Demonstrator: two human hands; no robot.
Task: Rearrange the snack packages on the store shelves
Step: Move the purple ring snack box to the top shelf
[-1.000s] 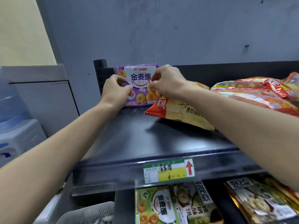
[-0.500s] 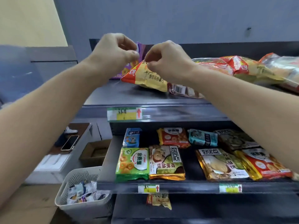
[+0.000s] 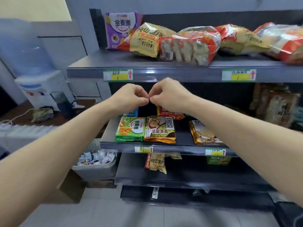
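Two empty fists, left hand (image 3: 131,97) and right hand (image 3: 169,95), touching (between packages, seemingly); next, open toward green packet (image 3: 130,129).

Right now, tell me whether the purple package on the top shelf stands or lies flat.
Standing upright: the purple package faces forward, its bottom edge on the top shelf, at the back left corner.

Blue pack (image 3: 131,112) mostly hidden behind left hand (image 3: 129,97), far-right bag (image 3: 288,42) cut off, price label (image 3: 118,74) writing illegible
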